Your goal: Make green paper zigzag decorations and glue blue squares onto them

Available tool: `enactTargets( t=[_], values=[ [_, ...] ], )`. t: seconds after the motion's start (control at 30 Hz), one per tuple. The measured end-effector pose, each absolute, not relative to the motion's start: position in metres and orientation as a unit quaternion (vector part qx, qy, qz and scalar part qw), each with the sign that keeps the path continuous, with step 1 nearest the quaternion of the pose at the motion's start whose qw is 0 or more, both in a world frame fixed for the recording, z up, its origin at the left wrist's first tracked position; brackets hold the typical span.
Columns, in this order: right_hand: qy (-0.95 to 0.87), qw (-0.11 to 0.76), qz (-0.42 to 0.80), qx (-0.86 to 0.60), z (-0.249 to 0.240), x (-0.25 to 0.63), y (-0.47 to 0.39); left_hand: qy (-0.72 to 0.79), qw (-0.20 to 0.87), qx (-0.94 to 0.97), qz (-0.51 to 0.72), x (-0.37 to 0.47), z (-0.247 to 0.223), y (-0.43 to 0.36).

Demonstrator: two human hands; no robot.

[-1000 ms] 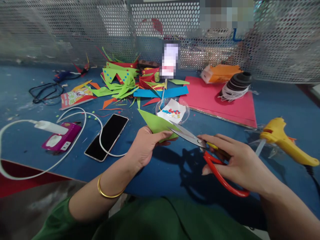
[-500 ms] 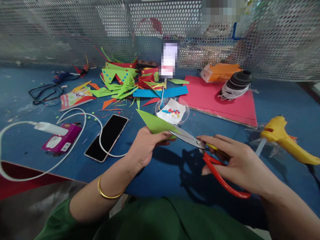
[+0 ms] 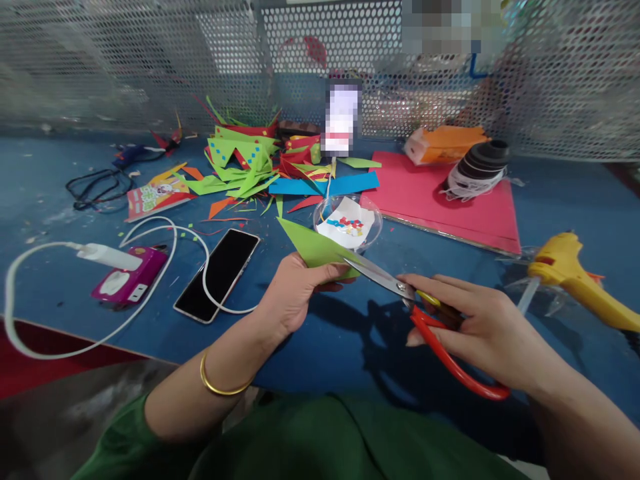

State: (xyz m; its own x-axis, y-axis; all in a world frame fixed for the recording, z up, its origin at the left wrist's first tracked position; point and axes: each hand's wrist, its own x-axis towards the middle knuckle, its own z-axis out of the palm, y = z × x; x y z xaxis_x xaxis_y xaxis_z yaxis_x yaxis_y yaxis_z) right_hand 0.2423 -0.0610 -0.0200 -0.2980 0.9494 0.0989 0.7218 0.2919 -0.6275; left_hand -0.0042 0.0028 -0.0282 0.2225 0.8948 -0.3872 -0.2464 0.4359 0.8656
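Observation:
My left hand (image 3: pixel 295 293) pinches a piece of light green paper (image 3: pixel 315 247), thumb on top and fingers underneath. The paper tapers to a point at its upper left. In my right hand (image 3: pixel 480 333) is a pair of scissors (image 3: pixel 383 275) with red handles and a yellow part near the fingers. Their blades point left and lie against the paper's right part. Just beyond the paper stands a clear round dish (image 3: pixel 371 238) holding a white paper (image 3: pixel 345 230) with small red, blue and yellow bits on it.
A black phone (image 3: pixel 220 273) and a purple power socket (image 3: pixel 133 277) with a white cable lie left. Green paper cut-outs (image 3: pixel 240 160) are heaped at the back, beside a blue strip (image 3: pixel 350 182). Right are red sheets (image 3: pixel 400 193), a black-topped object (image 3: pixel 480 167) and a yellow glue gun (image 3: pixel 565 267).
The scissor blades have shifted slightly against the green paper and look a little more tilted. The whole scene has slid slightly right in view. Both hands keep their holds.

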Motion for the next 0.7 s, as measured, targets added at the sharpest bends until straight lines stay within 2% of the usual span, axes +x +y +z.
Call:
enactTargets(
  t=[0.5, 0.7],
  values=[
    [-0.772, 0.228, 0.253, -0.536, -0.0209, 0.2468, -0.0617, 0.465, 0.721, 0.334, 0.390, -0.0053, -0.0303, 0.0038],
    [-0.758, 0.246, 0.246, -0.552, -0.0221, 0.2472, -0.0606, 0.443, 0.708, 0.310, 0.454, -0.0063, -0.0289, 0.0058]
  ],
)
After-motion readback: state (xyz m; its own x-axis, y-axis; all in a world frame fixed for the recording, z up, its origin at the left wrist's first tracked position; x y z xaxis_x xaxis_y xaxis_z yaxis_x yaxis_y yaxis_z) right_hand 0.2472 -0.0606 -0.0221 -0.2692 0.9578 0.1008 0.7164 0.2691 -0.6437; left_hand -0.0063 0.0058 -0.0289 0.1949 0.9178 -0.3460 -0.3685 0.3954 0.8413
